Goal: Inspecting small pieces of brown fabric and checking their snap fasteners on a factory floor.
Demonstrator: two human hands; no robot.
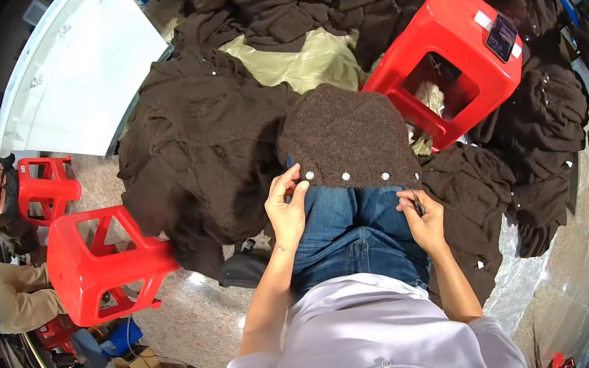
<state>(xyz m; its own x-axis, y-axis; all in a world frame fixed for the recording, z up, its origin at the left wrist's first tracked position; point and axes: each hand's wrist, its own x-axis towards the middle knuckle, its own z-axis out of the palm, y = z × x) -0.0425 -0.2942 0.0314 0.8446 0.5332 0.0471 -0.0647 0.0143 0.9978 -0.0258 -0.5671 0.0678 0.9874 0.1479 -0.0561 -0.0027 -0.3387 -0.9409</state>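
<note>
A dark brown knitted garment piece (pixel 343 129) lies over my lap, with a row of several pale flower-shaped buttons along its near edge. My left hand (pixel 287 211) pinches the left end of that edge between thumb and fingers, beside the first button. At the right end, my right hand (pixel 424 223) is closed on a small slim dark tool (pixel 417 202). Its tip is close to the last button, and I cannot tell its exact kind. Blue jeans (pixel 354 239) show beneath the knit.
Heaps of brown knitwear (pixel 208 151) surround me, partly over yellowish plastic sheeting (pixel 300 60). A red stool (pixel 448 52) carrying a phone (pixel 501 38) stands ahead right. Another red stool (pixel 93 266) stands left, near a seated person's tan trousers (pixel 22 294). A white board (pixel 82 70) is far left.
</note>
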